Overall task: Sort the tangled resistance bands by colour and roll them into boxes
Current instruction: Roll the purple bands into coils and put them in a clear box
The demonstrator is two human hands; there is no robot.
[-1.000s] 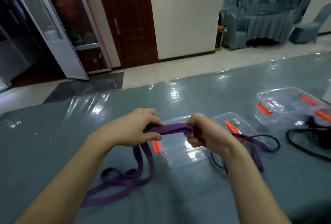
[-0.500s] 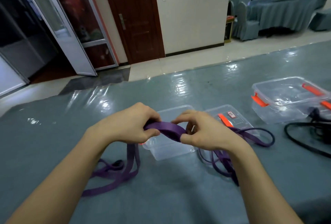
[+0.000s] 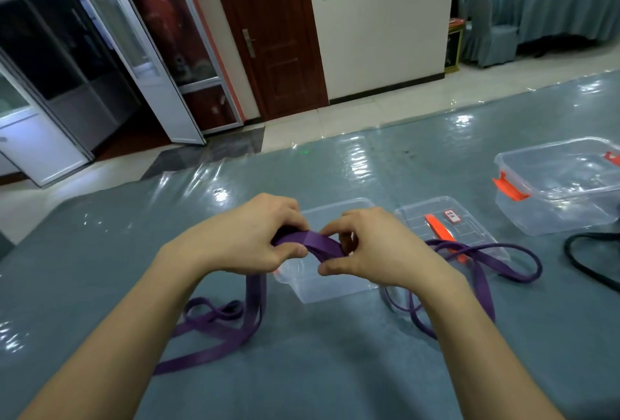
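Note:
A purple resistance band (image 3: 310,243) arches between my two hands above an open clear plastic box (image 3: 330,288). My left hand (image 3: 248,238) grips the band's left part, and its loose loops trail down onto the table at the lower left. My right hand (image 3: 372,248) pinches the band's right end between thumb and fingers. More purple band (image 3: 496,253) lies looped on the table to the right, partly over a clear lid (image 3: 469,228) with an orange clip.
A second clear box (image 3: 563,184) with orange latches stands at the far right. A black band (image 3: 583,263) lies by the right edge. The table (image 3: 100,251) has a shiny grey-blue cover. Beyond its far edge are floor, a brown door and covered chairs.
The stretch of band between my hands has bent from nearly straight into an arch as my hands drew closer. My right fingers shifted on the band's end. The view tilted and shifted left.

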